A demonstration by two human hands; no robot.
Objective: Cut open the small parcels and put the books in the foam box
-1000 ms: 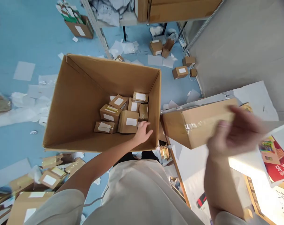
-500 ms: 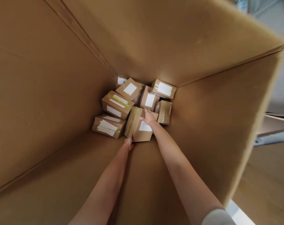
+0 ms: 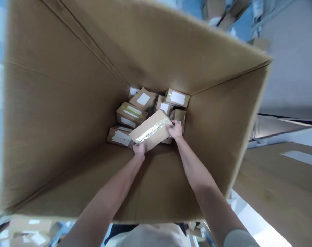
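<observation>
Between my two hands is a taped cardboard box (image 3: 151, 129), raised and tilted above the others, with shiny clear tape along its upper face. My left hand (image 3: 139, 150) grips its lower left end, and my right hand (image 3: 175, 129) is closed on its right end. Both arms reach deep inside a large open carton (image 3: 217, 103). Behind and beside the held box lie several smaller boxes with white labels, among them a left box (image 3: 131, 115), a lower left box (image 3: 119, 136), a back box (image 3: 143, 98) and a back right box (image 3: 177, 97).
The carton's tall walls surround my arms, its near edge (image 3: 156, 219) crossing close to my body. Outside on the right is another large cardboard piece (image 3: 284, 171). More boxes (image 3: 30, 230) show blurred at the lower left, over a blue floor.
The box between my hands has been lifted and turned, so its taped face now shows. My right hand has moved from its top to its right end. My view has drawn back, showing the carton's rim.
</observation>
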